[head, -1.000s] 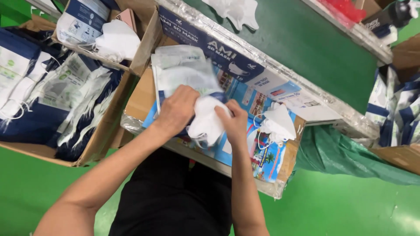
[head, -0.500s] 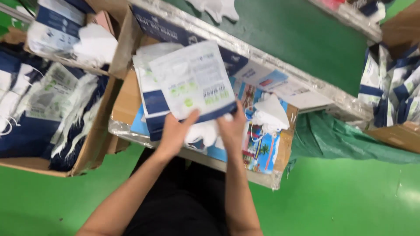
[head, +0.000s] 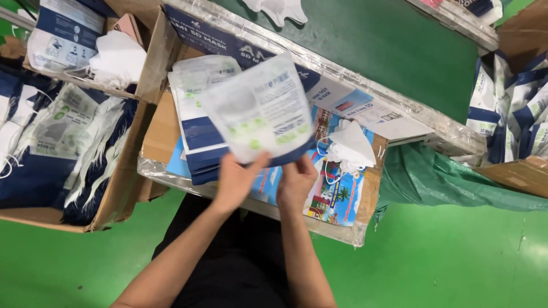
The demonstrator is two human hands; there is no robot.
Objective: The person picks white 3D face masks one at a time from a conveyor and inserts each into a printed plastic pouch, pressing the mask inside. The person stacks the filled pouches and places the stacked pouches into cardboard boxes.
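Your left hand (head: 237, 181) and right hand (head: 297, 183) both grip a mask pouch (head: 260, 111) by its bottom edge above the cardboard tray (head: 370, 199), apparently mid-packing, with sealing or stacking likely to call for a steady grip.

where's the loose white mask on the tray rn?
Head view: the loose white mask lies on the tray, right of centre, just right of the pouch held up by the left hand and right hand.

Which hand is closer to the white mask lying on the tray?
Right. The right hand grips the pouch just left of the white mask; the left hand holds the pouch's other corner, farther away.
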